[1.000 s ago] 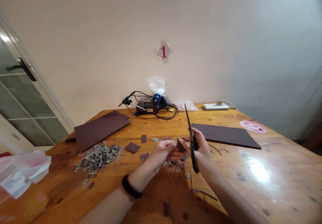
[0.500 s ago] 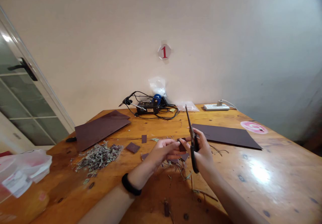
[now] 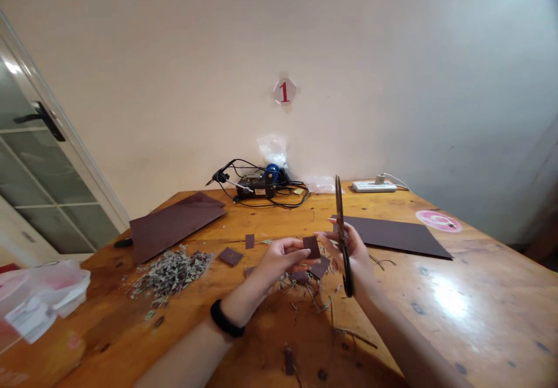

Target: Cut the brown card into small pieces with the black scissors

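Between the thumb and fingers of my left hand (image 3: pixel 285 260) is a small dark brown square piece (image 3: pixel 311 247). My right hand (image 3: pixel 355 254) holds black-handled scissors (image 3: pixel 343 234), their blades pointing up and looking closed. The right fingertips are just right of the square, apart from it. Below my hands lie more brown pieces (image 3: pixel 320 267) among thin dry stems (image 3: pixel 318 298). A heap of greyish-green and brown shreds (image 3: pixel 172 274) sits left of my left hand.
Large brown sheets lie at the left (image 3: pixel 174 225) and right (image 3: pixel 392 237) of the wooden table (image 3: pixel 479 301). Behind are a black device with cables (image 3: pixel 257 184) and a power strip (image 3: pixel 374 187). A plastic bag (image 3: pixel 52 289) is at the left edge.
My right hand and the scissors have moved slightly right, away from the small square. The square now shows more fully in my left hand.
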A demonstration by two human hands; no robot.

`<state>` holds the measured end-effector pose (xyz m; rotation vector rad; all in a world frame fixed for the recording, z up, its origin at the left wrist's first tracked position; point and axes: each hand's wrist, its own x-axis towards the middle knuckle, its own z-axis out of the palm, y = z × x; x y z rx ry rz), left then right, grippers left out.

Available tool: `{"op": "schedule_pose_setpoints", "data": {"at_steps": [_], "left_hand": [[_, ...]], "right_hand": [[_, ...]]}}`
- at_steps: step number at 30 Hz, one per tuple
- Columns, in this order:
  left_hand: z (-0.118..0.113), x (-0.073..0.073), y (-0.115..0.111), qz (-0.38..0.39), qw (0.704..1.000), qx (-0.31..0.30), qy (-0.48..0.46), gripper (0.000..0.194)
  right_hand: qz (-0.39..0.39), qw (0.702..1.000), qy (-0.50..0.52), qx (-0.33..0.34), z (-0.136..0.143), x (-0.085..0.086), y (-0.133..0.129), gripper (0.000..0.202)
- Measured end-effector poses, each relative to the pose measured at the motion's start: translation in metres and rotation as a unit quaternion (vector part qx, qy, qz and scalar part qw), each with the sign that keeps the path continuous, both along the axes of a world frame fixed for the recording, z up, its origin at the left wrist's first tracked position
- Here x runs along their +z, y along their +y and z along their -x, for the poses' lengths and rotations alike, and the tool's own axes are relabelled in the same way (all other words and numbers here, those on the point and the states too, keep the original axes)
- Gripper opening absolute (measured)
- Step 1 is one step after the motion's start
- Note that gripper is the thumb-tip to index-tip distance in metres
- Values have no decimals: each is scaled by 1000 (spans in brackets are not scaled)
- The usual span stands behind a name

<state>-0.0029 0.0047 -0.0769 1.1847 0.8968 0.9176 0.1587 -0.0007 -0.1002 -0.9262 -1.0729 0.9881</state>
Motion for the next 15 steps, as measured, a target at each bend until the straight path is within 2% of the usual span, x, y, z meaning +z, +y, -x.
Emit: {"op": "schedule_pose_setpoints", "data": {"at_steps": [3,8,12,15], "left_hand": [[1,-4,3,-26,999,10,27,46],[3,-9,9,-106,990,28,92,37],[10,-5,15,-180,967,72,165,21],[22,0,23,-222,947,68,221,18]], "right_hand": [[3,1000,-9,24,0,-2,1,58],[1,1000,-2,-2,-1,1,1,61],[20,999,16,-33,-6,8,3,64],[25,999,19,-42,-9,10,3,63]]}}
